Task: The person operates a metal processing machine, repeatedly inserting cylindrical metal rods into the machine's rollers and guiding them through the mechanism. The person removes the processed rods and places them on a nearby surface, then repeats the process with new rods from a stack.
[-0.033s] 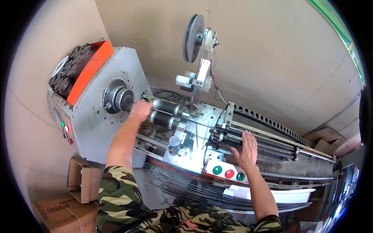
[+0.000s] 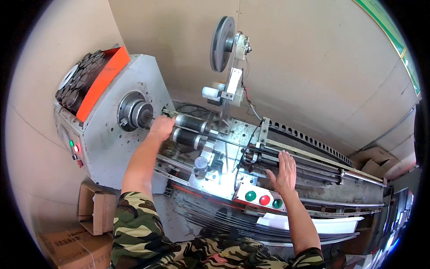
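Note:
My left hand (image 2: 162, 127) is closed round a thin metal rod (image 2: 152, 118) just to the right of the machine's round chuck (image 2: 141, 114). From there the rod appears to run right, past two dark rollers (image 2: 191, 123) with bright ends. The fingertips of this hand are hidden behind it. My right hand (image 2: 283, 175) is open, its fingers stretched out and thumb apart, over the long dark tubes (image 2: 309, 168) on the machine bed. Whether its palm presses on them, I cannot tell. Below it sits a white button box (image 2: 244, 193) with green and red buttons.
A grooved wheel (image 2: 222, 44) stands on an upright arm behind the bed. At left, the grey housing (image 2: 112, 148) carries an orange-edged tray (image 2: 107, 85) of dark pieces. Many thin dark rods (image 2: 215, 224) lie along the front, and cardboard boxes (image 2: 74, 249) sit at lower left.

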Available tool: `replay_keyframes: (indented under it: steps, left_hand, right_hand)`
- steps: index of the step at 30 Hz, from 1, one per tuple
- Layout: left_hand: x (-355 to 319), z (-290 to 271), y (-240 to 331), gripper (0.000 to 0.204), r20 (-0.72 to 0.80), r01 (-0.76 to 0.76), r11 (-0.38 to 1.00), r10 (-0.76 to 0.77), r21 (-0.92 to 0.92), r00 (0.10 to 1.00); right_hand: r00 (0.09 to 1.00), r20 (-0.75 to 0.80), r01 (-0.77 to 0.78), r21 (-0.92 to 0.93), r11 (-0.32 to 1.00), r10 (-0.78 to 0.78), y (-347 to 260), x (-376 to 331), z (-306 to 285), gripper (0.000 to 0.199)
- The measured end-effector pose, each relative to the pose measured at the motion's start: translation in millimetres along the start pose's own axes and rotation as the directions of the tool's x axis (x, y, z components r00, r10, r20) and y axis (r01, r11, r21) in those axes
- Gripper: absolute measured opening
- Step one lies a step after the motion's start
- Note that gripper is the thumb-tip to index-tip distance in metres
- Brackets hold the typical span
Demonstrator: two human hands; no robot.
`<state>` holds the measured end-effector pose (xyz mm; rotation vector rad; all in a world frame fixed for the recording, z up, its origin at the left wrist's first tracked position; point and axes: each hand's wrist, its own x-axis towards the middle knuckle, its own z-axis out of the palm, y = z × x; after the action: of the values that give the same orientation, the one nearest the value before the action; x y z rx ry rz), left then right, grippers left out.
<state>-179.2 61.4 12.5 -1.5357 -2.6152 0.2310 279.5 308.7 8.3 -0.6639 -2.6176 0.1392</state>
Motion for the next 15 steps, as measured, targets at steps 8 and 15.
replay_keyframes:
  steps: [8, 15]
  left_hand:
    - [-5.6, 10.9, -18.2, 0.024, -0.064, -0.035, 0.998, 0.032, -0.046, 0.997]
    - [-11.4, 10.0, -33.1, 0.029, -0.085, -0.047, 0.996, 0.041, -0.072, 0.996]
  right_hand:
    - [1.000, -0.020, -0.016, 0.002, 1.000, 0.016, -21.9, 3.9, 11.0, 0.075]
    - [0.999, -0.032, -0.028, 0.007, 1.000, 0.028, -43.5, 9.8, 15.2, 0.074]
